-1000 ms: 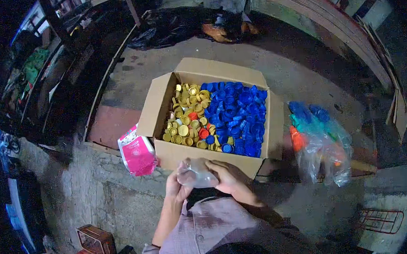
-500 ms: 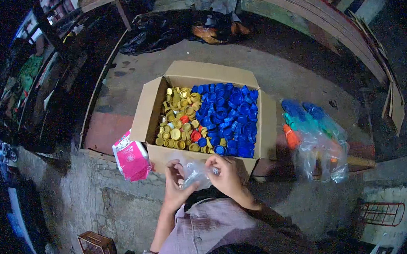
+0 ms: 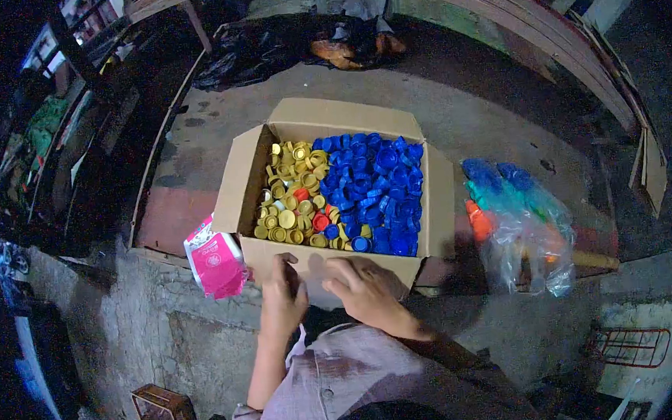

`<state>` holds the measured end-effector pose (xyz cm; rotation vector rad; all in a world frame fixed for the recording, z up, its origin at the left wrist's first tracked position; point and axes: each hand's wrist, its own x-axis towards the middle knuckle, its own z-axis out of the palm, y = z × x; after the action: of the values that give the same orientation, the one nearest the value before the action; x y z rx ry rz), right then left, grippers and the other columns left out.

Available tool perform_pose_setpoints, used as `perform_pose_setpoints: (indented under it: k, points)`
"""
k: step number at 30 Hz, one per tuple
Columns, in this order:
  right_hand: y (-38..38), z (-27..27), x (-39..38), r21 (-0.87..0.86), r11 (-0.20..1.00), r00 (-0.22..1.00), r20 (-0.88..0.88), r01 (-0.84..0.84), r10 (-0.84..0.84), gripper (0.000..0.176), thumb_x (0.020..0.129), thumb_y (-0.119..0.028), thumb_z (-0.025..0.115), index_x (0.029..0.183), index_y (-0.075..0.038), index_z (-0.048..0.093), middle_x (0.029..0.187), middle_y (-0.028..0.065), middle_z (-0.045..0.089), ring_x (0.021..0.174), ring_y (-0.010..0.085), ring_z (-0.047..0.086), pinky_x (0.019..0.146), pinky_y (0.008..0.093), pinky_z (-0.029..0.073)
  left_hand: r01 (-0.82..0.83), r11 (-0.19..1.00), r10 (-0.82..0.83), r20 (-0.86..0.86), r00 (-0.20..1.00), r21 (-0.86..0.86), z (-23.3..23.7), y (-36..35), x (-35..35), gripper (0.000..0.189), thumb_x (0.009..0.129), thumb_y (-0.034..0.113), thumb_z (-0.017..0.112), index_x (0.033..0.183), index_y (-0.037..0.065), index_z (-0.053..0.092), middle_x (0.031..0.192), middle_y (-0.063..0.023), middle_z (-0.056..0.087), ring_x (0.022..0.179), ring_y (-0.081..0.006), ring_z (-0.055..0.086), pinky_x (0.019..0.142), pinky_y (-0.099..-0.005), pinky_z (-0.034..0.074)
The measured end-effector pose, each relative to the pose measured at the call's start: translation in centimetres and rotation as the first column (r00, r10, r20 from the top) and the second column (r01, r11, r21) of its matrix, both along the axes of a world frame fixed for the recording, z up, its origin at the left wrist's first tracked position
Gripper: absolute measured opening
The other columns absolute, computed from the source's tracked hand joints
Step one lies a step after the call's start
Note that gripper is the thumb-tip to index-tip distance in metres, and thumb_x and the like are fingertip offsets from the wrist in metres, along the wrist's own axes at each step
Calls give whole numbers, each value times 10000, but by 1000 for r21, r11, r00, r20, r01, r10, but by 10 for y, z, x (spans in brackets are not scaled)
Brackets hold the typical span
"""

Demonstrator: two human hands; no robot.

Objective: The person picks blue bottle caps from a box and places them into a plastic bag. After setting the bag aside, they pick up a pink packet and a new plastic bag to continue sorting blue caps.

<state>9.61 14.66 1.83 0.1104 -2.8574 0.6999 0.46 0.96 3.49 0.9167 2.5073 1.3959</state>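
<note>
My left hand [image 3: 281, 299] is at the near side of an open cardboard box [image 3: 231, 187], with its fingers bent inward and the thumb close to them. Whatever it may hold is hidden. Just to the right is my right hand [image 3: 366, 291], its fingers pointing left and smeared by motion. A faint, see-through blur shows between the hands; I cannot make out what it is. Inside the box, yellow bottle caps [image 3: 286, 217] fill the left part and blue bottle caps [image 3: 373, 181] the right, with a few red caps [image 3: 320, 222] among the yellow ones.
A pink and white packet [image 3: 214, 260] leans by the box's left corner. Clear plastic bags [image 3: 518, 233] with blue, green and orange contents lie to the right. Black plastic sheeting [image 3: 253, 57] is at the back. A red metal rack [image 3: 633, 347] stands lower right.
The clear plastic bag stretched between my hands is no longer plainly visible. My left hand has turned and drawn its fingers in; my right hand's fingers have swung left.
</note>
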Motion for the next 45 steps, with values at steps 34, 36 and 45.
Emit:
perform_pose_setpoints:
  k: [34, 36, 45]
  points:
    - [22, -9, 6, -378, 926, 937, 320, -12, 143, 271, 595, -86, 633, 854, -18, 586, 866, 166, 590, 822, 316, 559, 753, 386, 418, 710, 703, -711, -19, 703, -25, 23, 10, -6, 868, 470, 200, 755, 1206, 15, 331, 1182, -187, 413, 1127, -330, 393, 933, -394, 332]
    - [21, -15, 8, -436, 900, 934, 328, 17, 142, 149, 597, -66, 605, 742, -28, 603, 748, 148, 595, 754, 311, 566, 701, 398, 429, 711, 704, -708, 78, 701, -1, 6, 13, 1, 868, 467, 195, 750, 1205, 9, 331, 1198, -187, 404, 1124, -334, 393, 939, -390, 327]
    - [0, -5, 2, -273, 927, 931, 329, 256, -160, 298, 489, -157, 682, 733, -9, 597, 797, 212, 572, 771, 362, 542, 705, 420, 428, 663, 747, -664, 93, 742, 43, 2, 9, 5, 932, 445, 171, 756, 1234, 6, 288, 1255, -201, 347, 1178, -344, 340, 992, -386, 277]
